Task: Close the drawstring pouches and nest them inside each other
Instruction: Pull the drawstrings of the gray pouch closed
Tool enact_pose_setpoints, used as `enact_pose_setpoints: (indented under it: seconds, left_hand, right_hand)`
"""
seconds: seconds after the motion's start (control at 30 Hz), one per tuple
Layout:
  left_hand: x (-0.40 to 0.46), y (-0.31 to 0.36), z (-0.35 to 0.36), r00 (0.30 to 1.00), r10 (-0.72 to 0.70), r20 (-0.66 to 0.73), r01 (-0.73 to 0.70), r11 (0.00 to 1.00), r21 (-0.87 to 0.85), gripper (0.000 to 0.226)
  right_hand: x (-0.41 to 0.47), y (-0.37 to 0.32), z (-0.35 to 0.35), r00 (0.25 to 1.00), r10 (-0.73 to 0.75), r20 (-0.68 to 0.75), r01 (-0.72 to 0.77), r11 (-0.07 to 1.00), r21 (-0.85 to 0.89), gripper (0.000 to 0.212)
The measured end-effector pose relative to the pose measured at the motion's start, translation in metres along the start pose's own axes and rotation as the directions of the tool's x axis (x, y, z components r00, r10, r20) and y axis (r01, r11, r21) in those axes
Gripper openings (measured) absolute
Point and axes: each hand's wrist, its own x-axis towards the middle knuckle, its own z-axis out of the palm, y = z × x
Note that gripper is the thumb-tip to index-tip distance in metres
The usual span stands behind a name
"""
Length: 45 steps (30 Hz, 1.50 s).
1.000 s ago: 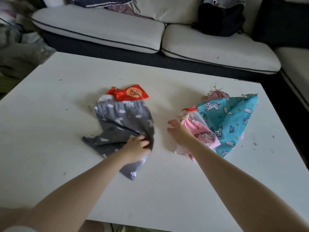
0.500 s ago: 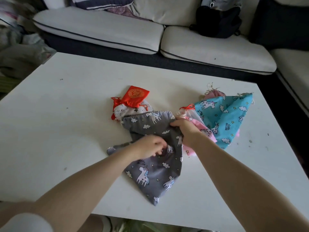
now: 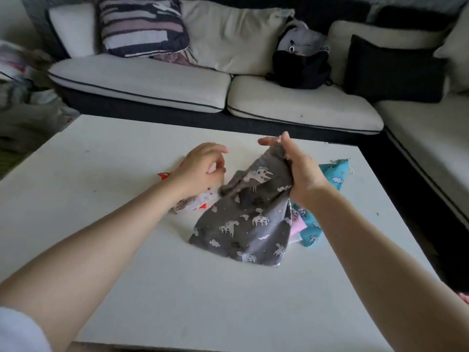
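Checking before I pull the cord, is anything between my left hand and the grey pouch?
Nothing visible. The left hand hovers beside the grey pouch, which the right hand grips by its top.

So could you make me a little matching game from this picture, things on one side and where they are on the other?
Things:
1. grey pouch
2. blue pouch
3. black backpack
4. striped cushion

Places:
A. on the sofa seat, right of middle
B. propped against the sofa back, at the left
C. lifted at its top by the right hand, bottom resting on the white table
D. lying on the table behind the right wrist

Pairs: 1-C, 2-D, 3-A, 4-B
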Motion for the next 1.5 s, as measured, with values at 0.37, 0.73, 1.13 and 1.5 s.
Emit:
enact_pose_setpoints:
  seconds: [0.37, 0.73, 1.13, 1.5]
  left_hand:
    - [0.013, 0.070, 0.007, 0.979, -0.005, 0.202, 0.024, 0.996, -0.090, 0.037]
    - [0.010, 0.057, -0.031, 0.980, -0.097, -0.171, 0.132, 0.969, 0.207, 0.048]
    - [0.003, 0.058, -0.061, 0.956, -0.266, 0.126, 0.286, 0.940, -0.184, 0.051]
    - [0.005, 0.047, -0.010, 0.933, -0.310, 0.182, 0.036, -0.425, -0.905, 0.044]
  right_hand:
    - [-0.008, -0.036, 0.004, 0.944, -0.272, -0.185, 0.278, 0.961, 0.005, 0.035]
    - [-0.006, -0.051, -0.029, 0.773, -0.488, -0.405, 0.361, 0.864, -0.351, 0.024]
    - [0.004, -0.041, -0.067, 0.802, -0.466, -0.375, 0.151, 0.764, -0.627, 0.022]
    - [0.017, -0.015, -0.056, 0.930, 0.065, -0.361, 0.245, 0.621, 0.744, 0.041]
